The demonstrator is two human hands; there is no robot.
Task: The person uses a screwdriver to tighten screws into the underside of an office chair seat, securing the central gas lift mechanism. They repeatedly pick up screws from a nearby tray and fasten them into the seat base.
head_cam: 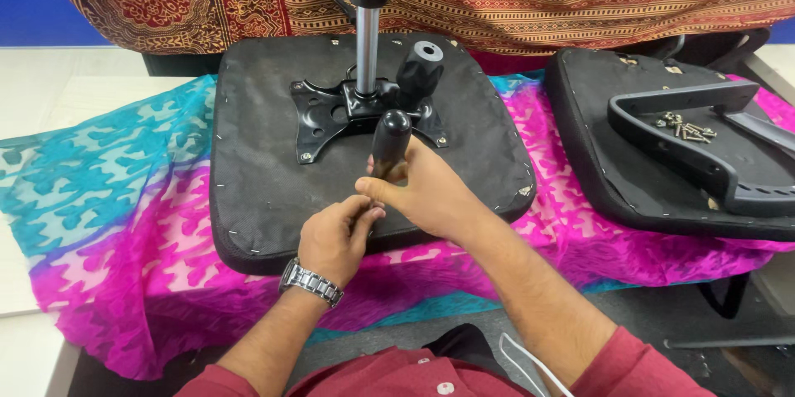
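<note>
Both hands meet at the near edge of the upturned black seat cushion. The right hand is wrapped around a black screwdriver handle, thumb pressed along its side. The handle is smooth, rounded at the top, standing nearly upright with its long axis tipped slightly away from the person; its tip is hidden behind the fingers. The left hand, a steel watch on its wrist, is curled tight just below, fingertips pinched at the tool's lower end; what they pinch cannot be made out. Beyond the hands, a black metal mounting plate is fixed to the cushion, a chrome gas cylinder rising straight up from it, a black knob beside. Off to the right hand's side, a second cushion carries a black armrest and a small pile of screws. Pink-and-teal cloth covers the tabletop beneath.
</note>
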